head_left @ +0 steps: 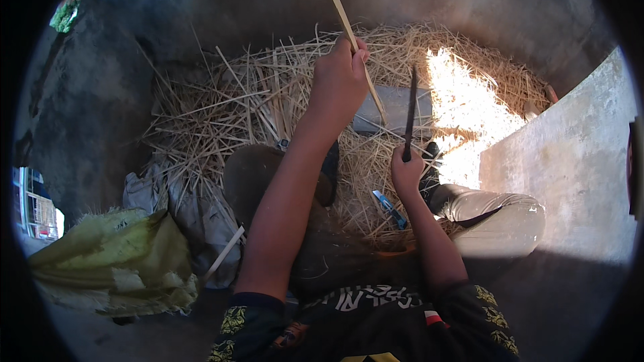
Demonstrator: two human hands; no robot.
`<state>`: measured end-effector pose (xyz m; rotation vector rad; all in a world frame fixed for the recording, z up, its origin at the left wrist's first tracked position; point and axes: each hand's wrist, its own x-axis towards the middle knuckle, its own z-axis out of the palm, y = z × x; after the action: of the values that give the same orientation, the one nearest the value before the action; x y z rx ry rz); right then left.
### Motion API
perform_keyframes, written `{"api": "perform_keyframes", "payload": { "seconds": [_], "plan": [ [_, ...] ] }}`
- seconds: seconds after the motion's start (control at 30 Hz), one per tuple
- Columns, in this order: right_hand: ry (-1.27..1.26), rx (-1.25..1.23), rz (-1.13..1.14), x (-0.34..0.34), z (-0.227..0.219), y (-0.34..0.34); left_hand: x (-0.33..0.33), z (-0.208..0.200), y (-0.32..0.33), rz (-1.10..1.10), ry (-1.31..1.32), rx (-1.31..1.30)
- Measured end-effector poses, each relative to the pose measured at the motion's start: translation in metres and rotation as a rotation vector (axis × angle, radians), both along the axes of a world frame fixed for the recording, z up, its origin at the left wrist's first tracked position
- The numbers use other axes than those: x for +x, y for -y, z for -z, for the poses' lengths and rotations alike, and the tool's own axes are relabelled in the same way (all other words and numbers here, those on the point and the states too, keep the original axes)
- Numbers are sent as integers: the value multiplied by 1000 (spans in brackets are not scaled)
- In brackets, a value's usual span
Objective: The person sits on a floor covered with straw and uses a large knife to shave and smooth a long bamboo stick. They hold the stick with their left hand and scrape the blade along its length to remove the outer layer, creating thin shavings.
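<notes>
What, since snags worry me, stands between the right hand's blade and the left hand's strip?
Nothing visible: a gap separates the dark blade in the right hand from the pale strip in the left hand.

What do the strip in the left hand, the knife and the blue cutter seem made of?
Strip: likely bamboo or wood, matte, being pale tan, slender and straight.
Knife: probably dull, dark metal, judging by its thin, tapering outline; handle material can't be told.
Blue cutter: body seems plastic, from its bright colour; finish too small to judge.

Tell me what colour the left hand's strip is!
The strip is pale tan, seen in the head view.
</notes>
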<state>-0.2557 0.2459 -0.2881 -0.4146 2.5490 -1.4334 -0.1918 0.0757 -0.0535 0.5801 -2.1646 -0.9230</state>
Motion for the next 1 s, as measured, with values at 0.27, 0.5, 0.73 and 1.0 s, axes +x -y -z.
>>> {"api": "perform_keyframes", "payload": {
  "seconds": [0.27, 0.5, 0.73, 1.0],
  "plan": [
    [202, -29, 20, -22, -31, -5, 4, -1, 2, -15, 5, 33],
    [114, -44, -109, 8, 20, -3, 0, 3, 1, -23, -27, 72],
    [-109, -26, -3, -12, -26, -1, 3, 9, 9, -33, -14, 62],
    [365, 67, -61, 8, 17, -13, -2, 6, 1, -23, -31, 98]
  ]
}}
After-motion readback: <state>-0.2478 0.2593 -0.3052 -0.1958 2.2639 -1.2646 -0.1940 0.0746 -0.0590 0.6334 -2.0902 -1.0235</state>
